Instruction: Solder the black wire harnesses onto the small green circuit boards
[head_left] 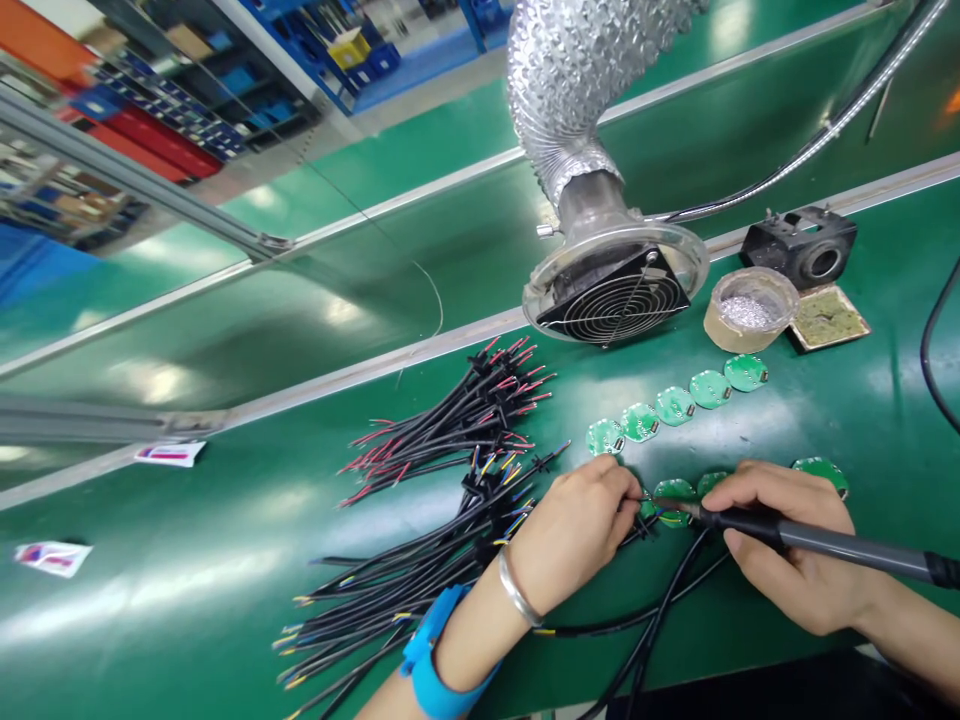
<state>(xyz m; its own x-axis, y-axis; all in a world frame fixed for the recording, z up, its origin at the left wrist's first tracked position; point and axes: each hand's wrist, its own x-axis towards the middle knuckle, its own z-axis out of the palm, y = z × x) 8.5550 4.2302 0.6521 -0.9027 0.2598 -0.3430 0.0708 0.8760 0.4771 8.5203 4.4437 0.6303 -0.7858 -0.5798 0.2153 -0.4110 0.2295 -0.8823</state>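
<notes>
In my right hand [799, 540] is a soldering iron [817, 537], held like a pen. Its tip meets a small green circuit board [673, 490] on the bench, where thin coloured wires show. My left hand [581, 515] pinches at the left side of that board; what sits between the fingertips is too small to make out. Below the board run black cables [667, 600]. More green boards lie in the same row, partly hidden by my hands, with one board [821, 474] beyond my right hand.
A second row of green boards [675, 405] lies behind. Bundles of black cables, one with red ends [480, 410], the other with yellow and blue ends [420, 570], lie left. Behind stand a fume extractor [622, 300], a tub [750, 310], a sponge tray [829, 318] and an iron holder [799, 245].
</notes>
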